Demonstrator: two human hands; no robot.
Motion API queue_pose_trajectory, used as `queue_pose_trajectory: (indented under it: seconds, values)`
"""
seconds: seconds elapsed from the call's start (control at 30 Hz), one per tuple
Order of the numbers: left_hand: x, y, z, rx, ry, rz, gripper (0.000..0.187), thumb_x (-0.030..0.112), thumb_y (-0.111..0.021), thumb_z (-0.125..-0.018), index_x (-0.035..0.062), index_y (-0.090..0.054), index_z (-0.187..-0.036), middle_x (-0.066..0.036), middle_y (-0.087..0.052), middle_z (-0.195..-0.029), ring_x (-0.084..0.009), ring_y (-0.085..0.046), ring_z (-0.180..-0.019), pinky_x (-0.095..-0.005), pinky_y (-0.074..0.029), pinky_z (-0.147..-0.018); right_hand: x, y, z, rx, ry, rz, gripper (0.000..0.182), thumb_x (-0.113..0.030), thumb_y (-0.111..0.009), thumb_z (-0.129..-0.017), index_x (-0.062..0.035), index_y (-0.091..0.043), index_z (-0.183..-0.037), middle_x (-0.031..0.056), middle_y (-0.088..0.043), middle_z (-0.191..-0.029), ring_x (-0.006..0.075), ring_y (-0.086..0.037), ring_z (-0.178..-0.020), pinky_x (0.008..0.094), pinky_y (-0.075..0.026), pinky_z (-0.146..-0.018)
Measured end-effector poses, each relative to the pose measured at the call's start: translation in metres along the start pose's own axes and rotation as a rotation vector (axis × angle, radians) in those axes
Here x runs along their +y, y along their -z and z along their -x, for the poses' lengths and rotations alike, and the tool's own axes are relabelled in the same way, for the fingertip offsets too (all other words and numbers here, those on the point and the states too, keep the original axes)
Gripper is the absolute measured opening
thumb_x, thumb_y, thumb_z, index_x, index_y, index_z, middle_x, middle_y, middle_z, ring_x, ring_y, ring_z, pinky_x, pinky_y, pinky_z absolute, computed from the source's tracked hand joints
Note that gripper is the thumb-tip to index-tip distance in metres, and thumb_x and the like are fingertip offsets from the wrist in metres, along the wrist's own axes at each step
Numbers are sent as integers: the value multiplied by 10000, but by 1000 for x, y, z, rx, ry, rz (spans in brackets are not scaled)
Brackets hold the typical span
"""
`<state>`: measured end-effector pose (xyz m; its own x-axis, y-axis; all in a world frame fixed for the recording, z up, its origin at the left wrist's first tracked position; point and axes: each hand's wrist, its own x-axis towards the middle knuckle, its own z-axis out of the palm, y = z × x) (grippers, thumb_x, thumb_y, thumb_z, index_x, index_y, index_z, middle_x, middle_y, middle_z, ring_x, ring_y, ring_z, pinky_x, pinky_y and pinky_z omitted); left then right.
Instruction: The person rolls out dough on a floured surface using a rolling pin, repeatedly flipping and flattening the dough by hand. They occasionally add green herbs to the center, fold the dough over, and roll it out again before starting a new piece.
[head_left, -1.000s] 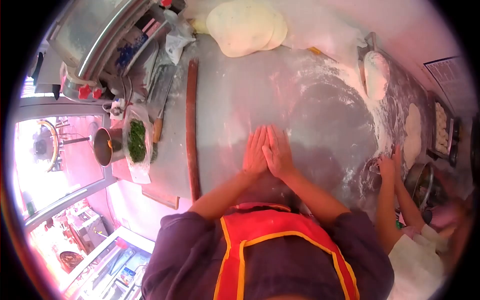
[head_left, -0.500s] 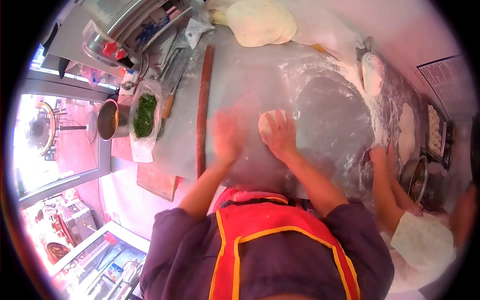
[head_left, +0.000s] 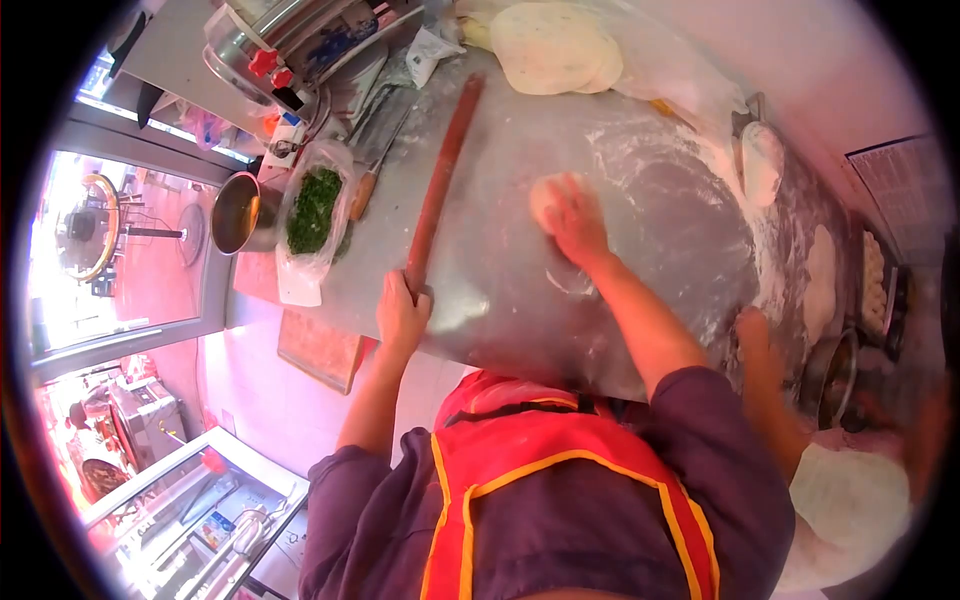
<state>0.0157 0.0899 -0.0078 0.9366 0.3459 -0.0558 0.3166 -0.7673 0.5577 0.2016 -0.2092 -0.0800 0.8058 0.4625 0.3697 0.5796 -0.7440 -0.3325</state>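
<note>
A long reddish-brown rolling pin (head_left: pixel 445 170) slants across the grey work surface (head_left: pixel 510 260). Its near end is in my left hand (head_left: pixel 403 313), whose fingers are wrapped round it. To the right, my right hand (head_left: pixel 578 222) presses on a pale round piece of dough (head_left: pixel 546 204), fingers spread over its right side and slightly blurred. Flat sheets of dough (head_left: pixel 553 48) lie stacked at the far edge. Loose flour is scattered on the right of the surface.
Chopped greens (head_left: pixel 314 212) in a lined tray and a metal pot (head_left: pixel 236 214) stand at the left. A co-worker's arm (head_left: pixel 765 385) reaches in at the right, near a metal bowl (head_left: pixel 828 380). Dough strips (head_left: pixel 820 282) lie beyond.
My left hand has moved down and left and taken hold of the rolling pin, which now slants. My right hand and the dough appear slightly farther right. The whole view has shifted a little.
</note>
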Motion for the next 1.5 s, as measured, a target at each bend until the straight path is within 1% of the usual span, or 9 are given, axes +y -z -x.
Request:
queue_pose_trajectory:
  seconds: [0.17, 0.27, 0.47, 0.57, 0.83, 1.03, 1.27, 1.37, 1.5]
  values:
    - [17, 22, -1, -195, -237, -65, 291, 170, -610, -841, 51, -492, -1079, -165, -579, -1027, -382, -596, -962, -484, -491, -752, -44, 70, 43, -298, 196, -63, 565, -247, -631, -897, -151, -467, -1430, 145, -415, -1484, 392, -367, -1375, 575, -306, -1101]
    - [37, 11, -12, -364, -376, -185, 266, 152, -596, -848, 74, -495, -1082, -128, -577, -1038, -350, -595, -998, -471, -499, -768, -51, 112, 68, 71, -79, -112, 639, -155, -719, -813, -123, -481, -1405, 120, -435, -1465, 352, -393, -1364, 579, -289, -1110]
    - [81, -14, -39, -498, -672, -264, 253, 158, -601, -846, 91, -551, -1085, -97, -596, -1077, -305, -581, -1078, -458, -487, -891, 10, 133, 130, -230, -196, 95, 643, -120, -752, -785, -100, -489, -1372, 125, -481, -1408, 339, -425, -1339, 570, -260, -1128]
    - [56, -37, -25, -3, -568, -223, 409, 187, -618, -850, 72, -559, -1238, -123, -583, -1256, -305, -517, -1230, -463, -401, -1039, -19, 154, 129, -188, -316, 209, 597, -118, -695, -839, -90, -470, -1392, 129, -489, -1410, 336, -431, -1338, 558, -268, -1127]
    - [86, -69, -143, 43, -490, -468, 562, 363, -539, -957, 61, -454, -1422, -125, -430, -1492, -320, -331, -1421, -571, -200, -1153, 59, 91, 34, -69, -438, 444, 514, -324, -473, -994, -91, -426, -1449, 111, -413, -1505, 308, -369, -1394, 575, -245, -1136]
    - [116, -86, -226, 226, -544, -445, 606, 410, -507, -970, 49, -409, -1448, -127, -382, -1527, -310, -282, -1451, -526, -102, -1200, 102, 80, -32, 83, -383, 434, 524, -323, -463, -1003, -91, -398, -1468, 121, -401, -1514, 317, -360, -1398, 563, -255, -1135]
    - [28, -48, -13, -55, -537, -236, 766, 333, -711, -812, -27, -414, -1420, -184, -398, -1504, -361, -300, -1433, -561, -210, -1168, -19, 126, 151, -179, -315, 180, 664, -294, -589, -915, 6, -362, -1462, 199, -359, -1522, 373, -345, -1397, 570, -233, -1144]
    - [35, -44, -15, -93, -530, -286, 759, 304, -706, -820, -24, -397, -1430, -180, -376, -1517, -355, -299, -1432, -549, -207, -1174, -28, 125, 162, -166, -314, 156, 679, -297, -596, -907, 6, -356, -1466, 196, -330, -1539, 382, -330, -1404, 582, -218, -1147]
    - [68, -38, -78, -4, -661, -217, 530, 159, -676, -786, 50, -526, -1283, -149, -564, -1274, -342, -490, -1246, -486, -379, -1033, 8, 96, 89, -111, -308, 271, 638, -252, -677, -872, -21, -427, -1411, 186, -506, -1398, 357, -471, -1286, 547, -327, -1080]
